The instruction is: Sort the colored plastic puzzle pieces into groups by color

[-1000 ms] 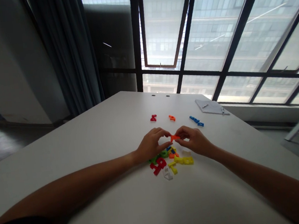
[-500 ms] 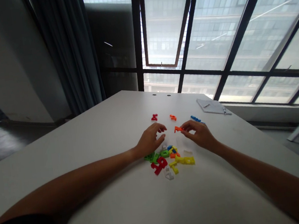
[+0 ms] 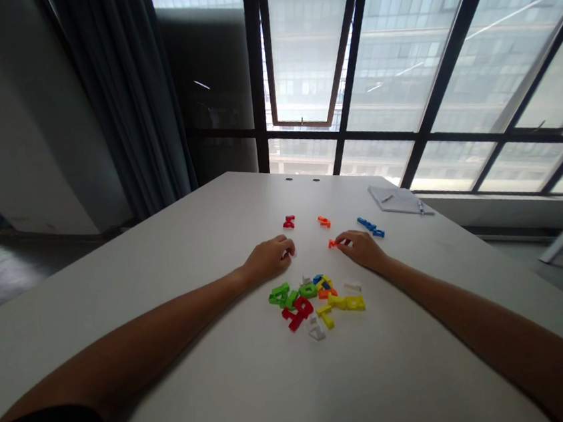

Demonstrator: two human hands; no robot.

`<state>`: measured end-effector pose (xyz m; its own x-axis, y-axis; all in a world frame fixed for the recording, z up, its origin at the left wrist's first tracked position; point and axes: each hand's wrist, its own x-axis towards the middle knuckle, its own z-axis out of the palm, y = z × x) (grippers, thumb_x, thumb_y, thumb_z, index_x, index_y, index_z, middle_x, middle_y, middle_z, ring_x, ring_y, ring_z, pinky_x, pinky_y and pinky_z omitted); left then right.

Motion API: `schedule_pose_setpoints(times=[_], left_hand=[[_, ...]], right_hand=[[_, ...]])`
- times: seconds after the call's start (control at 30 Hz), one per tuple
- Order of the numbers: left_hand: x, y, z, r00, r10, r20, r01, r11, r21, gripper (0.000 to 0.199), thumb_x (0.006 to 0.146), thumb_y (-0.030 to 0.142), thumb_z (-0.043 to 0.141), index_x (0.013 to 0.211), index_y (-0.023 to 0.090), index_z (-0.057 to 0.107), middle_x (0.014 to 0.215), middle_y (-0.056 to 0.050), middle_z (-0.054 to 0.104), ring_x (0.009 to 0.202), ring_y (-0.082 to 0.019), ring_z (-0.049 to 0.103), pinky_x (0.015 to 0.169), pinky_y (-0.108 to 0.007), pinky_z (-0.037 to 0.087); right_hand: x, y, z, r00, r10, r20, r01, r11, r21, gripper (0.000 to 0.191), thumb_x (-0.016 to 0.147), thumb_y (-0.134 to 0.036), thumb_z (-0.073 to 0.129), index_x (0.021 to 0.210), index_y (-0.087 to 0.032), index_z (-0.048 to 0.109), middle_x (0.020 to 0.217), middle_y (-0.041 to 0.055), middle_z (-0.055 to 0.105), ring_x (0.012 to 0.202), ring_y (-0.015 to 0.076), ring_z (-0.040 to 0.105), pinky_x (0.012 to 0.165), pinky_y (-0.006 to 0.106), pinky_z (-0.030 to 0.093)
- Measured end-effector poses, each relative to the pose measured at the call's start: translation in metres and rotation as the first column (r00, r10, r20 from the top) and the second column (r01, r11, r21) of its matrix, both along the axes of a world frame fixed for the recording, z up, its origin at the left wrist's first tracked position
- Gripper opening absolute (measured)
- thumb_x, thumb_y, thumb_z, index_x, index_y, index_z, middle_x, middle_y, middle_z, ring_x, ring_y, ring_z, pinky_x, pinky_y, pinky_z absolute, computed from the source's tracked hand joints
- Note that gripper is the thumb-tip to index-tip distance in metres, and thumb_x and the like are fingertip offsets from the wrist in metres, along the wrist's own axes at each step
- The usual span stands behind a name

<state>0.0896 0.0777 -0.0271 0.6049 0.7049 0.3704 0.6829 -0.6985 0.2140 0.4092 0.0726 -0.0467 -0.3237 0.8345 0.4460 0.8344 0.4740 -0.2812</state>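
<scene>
My right hand (image 3: 363,248) pinches a small orange plastic piece (image 3: 332,243) at the table surface, its fingers covering part of it. Left of it, my left hand (image 3: 270,258) rests low over the table with its fingers curled in. A pale spot shows at those fingertips, too small to name. Nearer to me lies a loose pile of plastic pieces: green pieces (image 3: 279,294), a red piece (image 3: 302,307), yellow pieces (image 3: 354,303), a white piece (image 3: 315,329) and an orange piece (image 3: 326,293). Beyond my hands sit another red piece (image 3: 289,221) and another orange piece (image 3: 323,221).
Blue pieces (image 3: 370,226) lie in a slanting row beyond my right hand. A flat pale pad (image 3: 401,200) with pens on it is at the table's far right. The white table (image 3: 175,249) ends at its far edge before the windows.
My left hand has moved slightly left, and its fingers have curled closed. My right hand has shifted a little left and lowered with the orange piece, uncovering more of the blue row.
</scene>
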Motion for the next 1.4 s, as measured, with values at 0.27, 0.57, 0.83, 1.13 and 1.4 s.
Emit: schedule_pose_setpoints(times=[0.27,0.57,0.83,1.13,1.4], left_hand=[[0.000,-0.001,0.000,1.000,0.003,-0.009,-0.003,1.000,0.014,0.019,0.083,0.016,0.054,0.094,0.024,0.068,0.101,-0.003,0.066,0.077,-0.018,0.062,0.068,-0.028,0.045],[0.001,-0.001,-0.002,1.000,0.005,-0.006,-0.005,1.000,0.009,0.019,0.085,0.017,0.054,0.095,0.025,0.068,0.102,-0.003,0.066,0.078,-0.019,0.063,0.067,-0.028,0.044],[0.000,-0.003,-0.001,1.000,0.006,-0.023,-0.006,1.000,0.021,0.019,0.086,0.018,0.053,0.095,0.025,0.068,0.103,-0.003,0.067,0.076,-0.018,0.062,0.066,-0.028,0.044],[0.006,-0.016,0.001,0.981,-0.188,0.044,0.190,0.981,-0.049,0.028,0.088,0.016,0.055,0.107,0.026,0.073,0.104,-0.002,0.068,0.081,-0.016,0.064,0.073,-0.025,0.047],[0.014,-0.032,0.010,0.876,-0.476,0.073,0.480,0.849,-0.223,0.036,0.093,0.014,0.056,0.115,0.031,0.078,0.109,-0.001,0.069,0.089,-0.014,0.065,0.078,-0.022,0.047]], right_hand=[[-0.011,0.044,0.003,0.993,-0.102,0.051,0.102,0.995,0.001,0.027,0.095,-0.022,0.057,0.114,-0.022,0.076,0.115,0.0095,0.074,0.092,0.0202,0.068,0.092,0.031,0.050],[-0.017,0.056,0.007,0.981,-0.189,0.044,0.190,0.982,-0.014,0.033,0.091,-0.017,0.057,0.118,-0.022,0.074,0.116,0.0104,0.072,0.098,0.0246,0.067,0.091,0.034,0.049],[-0.034,0.006,0.029,1.000,-0.007,-0.026,0.004,0.991,-0.132,0.024,0.093,-0.027,0.058,0.108,-0.019,0.074,0.096,0.0064,0.076,0.083,0.0198,0.068,0.080,0.031,0.052],[-0.050,-0.080,0.058,0.953,0.288,-0.094,-0.290,0.775,-0.562,0.048,0.084,-0.051,0.073,0.121,-0.022,0.071,0.107,0.0071,0.074,0.088,0.0209,0.068,0.076,0.032,0.054],[-0.049,-0.082,0.062,0.947,0.202,-0.250,-0.317,0.723,-0.614,0.030,0.090,-0.041,0.065,0.106,-0.017,0.074,0.099,0.0076,0.075,0.088,0.0212,0.069,0.078,0.033,0.055]])
